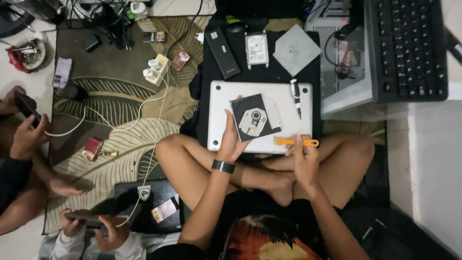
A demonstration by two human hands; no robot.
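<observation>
Optical drive (254, 118) on the laptop (288, 130), screwdriver (296, 97) lying to its right, hard drive (257, 49) behind the laptop, keyboard (408, 48) far right, pry tool (297, 141) at the laptop's near edge.

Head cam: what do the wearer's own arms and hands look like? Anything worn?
Both arms are bare to the upper arm, no sleeves in view. The left hand has a black band with a dark rectangular face on its wrist. The right hand shows no glove, ring or band. No cables on either arm.
</observation>
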